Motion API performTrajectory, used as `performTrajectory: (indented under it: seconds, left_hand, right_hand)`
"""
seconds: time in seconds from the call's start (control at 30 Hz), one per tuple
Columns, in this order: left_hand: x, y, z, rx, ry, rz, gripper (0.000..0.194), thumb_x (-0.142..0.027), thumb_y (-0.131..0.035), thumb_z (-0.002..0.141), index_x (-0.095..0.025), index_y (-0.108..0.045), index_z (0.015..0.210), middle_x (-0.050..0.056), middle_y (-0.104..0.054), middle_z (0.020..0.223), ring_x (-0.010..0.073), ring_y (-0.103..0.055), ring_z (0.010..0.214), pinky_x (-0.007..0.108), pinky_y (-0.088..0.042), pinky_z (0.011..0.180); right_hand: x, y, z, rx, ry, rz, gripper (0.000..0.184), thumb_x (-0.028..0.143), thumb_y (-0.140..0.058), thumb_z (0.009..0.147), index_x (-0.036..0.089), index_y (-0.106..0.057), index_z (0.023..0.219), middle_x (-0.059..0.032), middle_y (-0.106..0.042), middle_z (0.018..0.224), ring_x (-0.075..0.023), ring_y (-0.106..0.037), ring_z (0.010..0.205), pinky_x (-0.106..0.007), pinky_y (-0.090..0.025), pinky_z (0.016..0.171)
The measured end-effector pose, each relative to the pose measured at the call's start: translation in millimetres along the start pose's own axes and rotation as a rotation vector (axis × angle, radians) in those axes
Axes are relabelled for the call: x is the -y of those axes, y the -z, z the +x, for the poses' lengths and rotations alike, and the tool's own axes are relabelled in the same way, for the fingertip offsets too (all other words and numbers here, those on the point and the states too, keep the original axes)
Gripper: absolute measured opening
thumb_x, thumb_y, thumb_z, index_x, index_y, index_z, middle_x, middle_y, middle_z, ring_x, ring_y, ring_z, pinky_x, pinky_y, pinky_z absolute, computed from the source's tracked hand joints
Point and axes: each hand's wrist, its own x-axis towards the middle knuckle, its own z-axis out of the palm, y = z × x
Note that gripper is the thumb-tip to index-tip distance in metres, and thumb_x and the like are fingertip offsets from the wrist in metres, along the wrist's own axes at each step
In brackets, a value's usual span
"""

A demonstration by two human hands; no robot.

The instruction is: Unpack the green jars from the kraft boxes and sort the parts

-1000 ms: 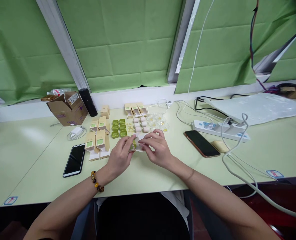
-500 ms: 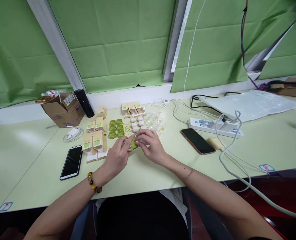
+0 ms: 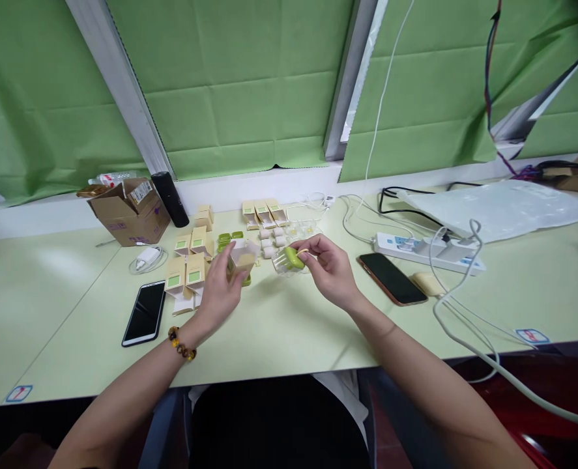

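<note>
My left hand [image 3: 220,290] is closed around a small open cardboard box [image 3: 244,258], with its pale inside facing up. A small bright-green piece [image 3: 294,258] hangs from my right hand [image 3: 333,273], pinched between thumb and fingers by a thin yellowish loop. Pale streaks lie left of the piece; I cannot make out what they are. Just beyond it are clear plastic cups [image 3: 301,229] and several pale pink cylinders [image 3: 268,242]. Green square trays [image 3: 224,238] sit partly hidden behind my left hand. Windowed cardboard boxes [image 3: 195,268] stand to its left.
More small boxes [image 3: 264,213] stand at the back. Left are a black phone [image 3: 144,314], a charger [image 3: 146,256], a brown carton [image 3: 131,213] and a black cylinder [image 3: 170,198]. Right are another phone [image 3: 391,279], a power strip [image 3: 425,251] and loose white cables [image 3: 452,286].
My hands have come apart from over the trays. The left has shifted left and now shows the open box; the right has moved right and lifted the green piece by its loop.
</note>
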Motion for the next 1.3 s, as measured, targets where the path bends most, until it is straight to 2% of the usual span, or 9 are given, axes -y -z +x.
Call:
performTrajectory:
  seconds: [0.23,0.33,0.57,0.73,0.87,0.97,1.1,1.2,1.3]
  left_hand:
    - [8,-4.1,13,-0.060,0.265,-0.589,0.069,-0.048,-0.070,0.098,-0.023,-0.042,0.156,0.018,-0.059,0.153,0.0292,-0.062,0.138,0.048,-0.059,0.110]
    - [1,-5.2,13,-0.013,0.381,-0.808,0.064,-0.055,-0.069,0.097,-0.025,-0.044,0.148,0.016,-0.060,0.152,0.0299,-0.066,0.131,0.051,-0.065,0.099]
    - [-4,-5.9,9,0.090,0.415,-0.957,0.049,-0.064,-0.056,0.102,-0.027,-0.052,0.134,0.012,-0.069,0.138,0.0232,-0.075,0.106,0.044,-0.068,0.084]
    - [-18,-3.6,11,0.138,0.493,-1.137,0.051,-0.063,-0.058,0.102,-0.020,-0.060,0.128,0.015,-0.074,0.124,0.0250,-0.076,0.098,0.041,-0.067,0.078]
    - [-36,-3.4,16,0.240,0.495,-1.278,0.051,-0.058,-0.063,0.101,-0.016,-0.064,0.129,0.013,-0.077,0.111,0.0254,-0.077,0.093,0.037,-0.066,0.073]
    - [-44,-5.4,21,0.290,0.478,-1.315,0.051,-0.058,-0.064,0.100,-0.014,-0.068,0.125,0.014,-0.077,0.109,0.0269,-0.077,0.093,0.039,-0.067,0.075]
    - [-46,-5.9,26,0.257,0.484,-1.225,0.054,-0.060,-0.063,0.100,-0.019,-0.064,0.135,0.016,-0.070,0.132,0.0284,-0.075,0.104,0.045,-0.068,0.083]
    - [-42,-5.6,22,0.155,0.385,-1.068,0.057,-0.056,-0.065,0.100,-0.030,-0.054,0.148,0.012,-0.051,0.158,0.0246,-0.072,0.107,0.046,-0.068,0.085]
    - [-37,-8.9,13,0.109,0.261,-0.916,0.067,-0.044,-0.074,0.096,-0.031,-0.045,0.155,0.014,-0.045,0.160,0.0245,-0.067,0.116,0.045,-0.066,0.094]
  right_hand:
    - [-4,-9,-8,0.340,0.045,-0.398,0.009,0.020,-0.056,0.102,0.024,-0.061,0.096,-0.0047,-0.074,0.091,-0.0232,-0.068,0.085,-0.038,-0.052,0.080]
    - [-12,-19,-14,0.439,0.100,-0.568,0.013,0.014,-0.054,0.100,0.023,-0.060,0.093,-0.0047,-0.072,0.085,-0.0233,-0.066,0.078,-0.039,-0.050,0.081]
    - [-12,-22,-18,0.509,0.094,-0.647,0.009,0.017,-0.065,0.095,0.021,-0.065,0.103,-0.0069,-0.075,0.094,-0.0252,-0.069,0.083,-0.044,-0.051,0.088]
    - [-4,-18,-2,0.345,-0.087,-0.222,0.025,0.036,-0.070,0.096,0.022,-0.068,0.116,-0.0100,-0.077,0.115,-0.0259,-0.072,0.100,-0.041,-0.054,0.086]
    - [2,-25,13,0.418,-0.274,0.251,0.047,0.058,-0.073,0.092,0.019,-0.072,0.118,-0.0106,-0.077,0.110,-0.0232,-0.070,0.095,-0.036,-0.054,0.080]
    - [8,-32,19,0.451,-0.354,0.419,0.049,0.061,-0.079,0.086,0.018,-0.076,0.109,-0.0073,-0.075,0.100,-0.0176,-0.062,0.080,-0.031,-0.048,0.070]
    - [8,-39,21,0.370,-0.449,0.579,0.047,0.056,-0.088,0.078,0.019,-0.076,0.103,-0.0049,-0.073,0.093,-0.0145,-0.056,0.074,-0.028,-0.044,0.066]
    - [0,-39,22,0.236,-0.487,0.643,0.045,0.052,-0.092,0.075,0.020,-0.075,0.101,-0.0049,-0.074,0.098,-0.0154,-0.060,0.081,-0.027,-0.046,0.067]
    - [-9,-38,21,0.150,-0.503,0.641,0.047,0.052,-0.093,0.074,0.021,-0.072,0.102,-0.0054,-0.075,0.101,-0.0162,-0.063,0.085,-0.027,-0.048,0.067]
